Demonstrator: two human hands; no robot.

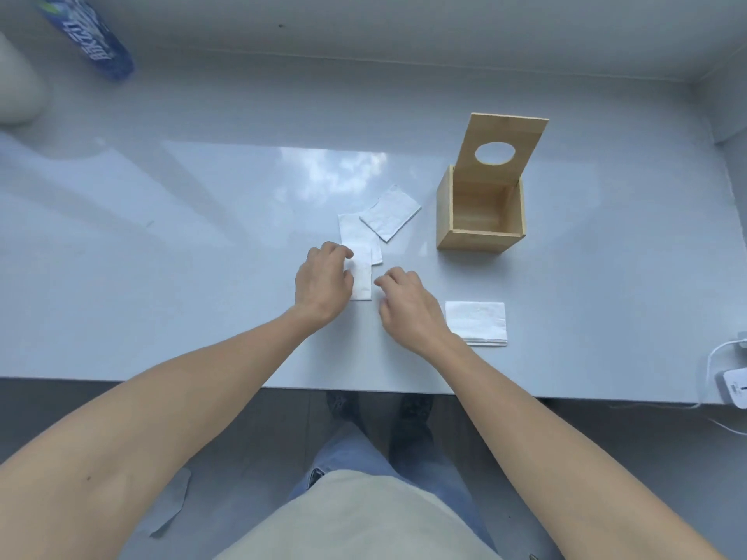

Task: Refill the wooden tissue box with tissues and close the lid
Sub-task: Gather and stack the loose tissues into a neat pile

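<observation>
The wooden tissue box [477,240] stands at the right of the white table, empty inside, its lid [503,133] with a round hole tilted up and back. Three folded white tissues lie loose in the middle: one [390,212] lies angled nearest the box, one [355,232] lies beside it, and one [363,276] is under the fingertips of my left hand [323,282]. My right hand [408,301] hovers just right of that tissue, fingers curled and apart, holding nothing. A small stack of folded tissues [476,322] lies to the right of my right hand.
A blue plastic packet [91,34] lies at the far left corner, next to a pale rounded object [18,86]. A white charger with cable [733,381] sits at the table's right front edge. The table's front edge [202,379] runs just before my body.
</observation>
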